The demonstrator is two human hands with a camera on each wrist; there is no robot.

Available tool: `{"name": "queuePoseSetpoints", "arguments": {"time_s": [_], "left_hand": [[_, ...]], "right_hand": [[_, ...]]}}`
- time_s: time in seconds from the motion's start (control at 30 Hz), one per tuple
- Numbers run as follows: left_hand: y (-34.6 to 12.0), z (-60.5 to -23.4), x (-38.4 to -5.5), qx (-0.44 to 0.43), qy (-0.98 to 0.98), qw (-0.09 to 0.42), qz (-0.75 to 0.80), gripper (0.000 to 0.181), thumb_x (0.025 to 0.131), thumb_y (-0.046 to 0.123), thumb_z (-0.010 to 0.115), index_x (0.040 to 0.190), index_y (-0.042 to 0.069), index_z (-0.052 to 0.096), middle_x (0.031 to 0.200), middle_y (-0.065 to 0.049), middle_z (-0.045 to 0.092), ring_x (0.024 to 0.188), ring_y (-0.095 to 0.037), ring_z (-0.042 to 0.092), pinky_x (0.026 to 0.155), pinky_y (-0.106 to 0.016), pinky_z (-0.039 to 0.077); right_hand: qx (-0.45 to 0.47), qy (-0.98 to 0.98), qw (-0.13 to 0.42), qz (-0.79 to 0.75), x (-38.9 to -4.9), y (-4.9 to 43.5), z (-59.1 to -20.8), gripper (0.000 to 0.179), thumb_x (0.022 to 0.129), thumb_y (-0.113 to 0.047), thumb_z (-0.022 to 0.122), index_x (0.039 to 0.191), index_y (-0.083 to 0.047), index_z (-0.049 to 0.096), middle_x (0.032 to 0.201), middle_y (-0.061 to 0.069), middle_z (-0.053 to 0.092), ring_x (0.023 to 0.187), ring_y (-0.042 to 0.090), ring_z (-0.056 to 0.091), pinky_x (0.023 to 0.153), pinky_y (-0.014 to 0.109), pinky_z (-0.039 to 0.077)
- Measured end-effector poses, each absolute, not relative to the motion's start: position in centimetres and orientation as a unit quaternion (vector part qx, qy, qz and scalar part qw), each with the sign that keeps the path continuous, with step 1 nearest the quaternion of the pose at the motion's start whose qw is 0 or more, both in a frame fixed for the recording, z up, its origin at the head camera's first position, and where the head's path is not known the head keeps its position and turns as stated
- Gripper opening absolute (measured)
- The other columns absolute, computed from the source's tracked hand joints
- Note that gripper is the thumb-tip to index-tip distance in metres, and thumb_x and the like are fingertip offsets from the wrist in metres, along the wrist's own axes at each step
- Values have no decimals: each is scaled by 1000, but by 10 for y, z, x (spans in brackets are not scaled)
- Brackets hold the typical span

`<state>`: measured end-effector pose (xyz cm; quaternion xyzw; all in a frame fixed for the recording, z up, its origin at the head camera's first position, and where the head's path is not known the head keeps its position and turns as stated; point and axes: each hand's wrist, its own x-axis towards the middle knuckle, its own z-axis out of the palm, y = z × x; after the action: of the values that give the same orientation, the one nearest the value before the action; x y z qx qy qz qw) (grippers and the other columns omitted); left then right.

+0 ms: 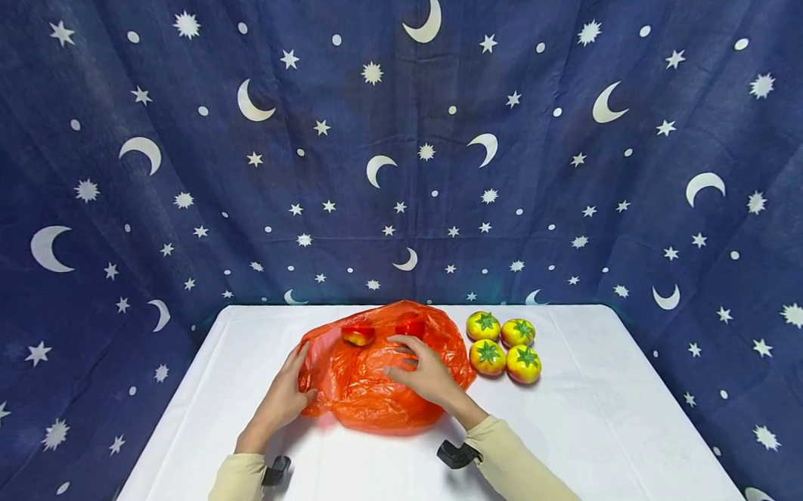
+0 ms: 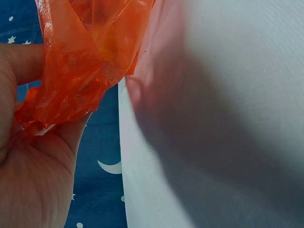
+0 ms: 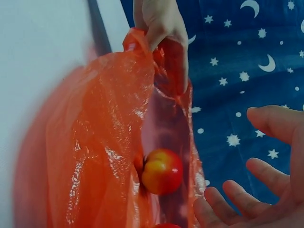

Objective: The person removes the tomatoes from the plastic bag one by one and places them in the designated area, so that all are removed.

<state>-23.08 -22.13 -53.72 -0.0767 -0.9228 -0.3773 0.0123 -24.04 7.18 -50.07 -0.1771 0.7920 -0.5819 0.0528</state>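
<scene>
Near the far edge of the table [image 1: 616, 436], well in from both sides, the left hand [image 1: 282, 393] grips an orange bag [image 1: 375, 399] with red fruits [image 1: 358, 334] inside. The right hand [image 1: 428, 372] hovers over it, fingers apart, near four tomatoes [image 1: 487, 358].

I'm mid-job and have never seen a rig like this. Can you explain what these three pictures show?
There is no machine here, just a person's two bare hands. The wide picture is taken from the head, looking forward and down; the others come from the left and right wrists.

On the white-covered table is an orange-red plastic bag. To its right sit four yellow-and-red fruits with green leafy tops. Two more fruits show in the bag.

The left hand pinches the bag's edge. The right hand is at the bag, fingers apart, holding nothing.
</scene>
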Motion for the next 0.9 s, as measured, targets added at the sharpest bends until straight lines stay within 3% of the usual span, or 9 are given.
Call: {"name": "queuePoseSetpoints", "arguments": {"time_s": [0.3, 0.63, 0.9], "left_hand": [[-221, -538, -231, -83, -920, 17, -382, 93, 78, -3, 70, 157, 4, 20, 161, -20, 18, 143, -48, 30, 115, -59, 29], [-223, -536, -232, -94, -921, 35, -376, 93, 77, -3, 70, 156, 2, 22, 161, -21, 20, 143, -48, 30, 115, -61, 29], [-223, -535, -232, -95, -919, 34, -381, 93, 76, -5, 70, 156, 2, 21, 161, -21, 19, 143, -48, 29, 116, -59, 28]], "right_hand": [[-141, 807, 71, -569, -252, 61, -504, 58, 83, -25, 75, 137, -18, 54, 139, 11, 55, 129, 40, 52, 107, 52, 46], [-130, 808, 68, -571, -271, 49, -508, 59, 83, -21, 76, 137, -10, 54, 141, 21, 52, 128, 42, 52, 102, 50, 51], [-108, 828, 70, -546, -286, 40, -511, 59, 83, -29, 76, 136, -15, 56, 142, 14, 54, 123, 38, 56, 100, 52, 49]]}}
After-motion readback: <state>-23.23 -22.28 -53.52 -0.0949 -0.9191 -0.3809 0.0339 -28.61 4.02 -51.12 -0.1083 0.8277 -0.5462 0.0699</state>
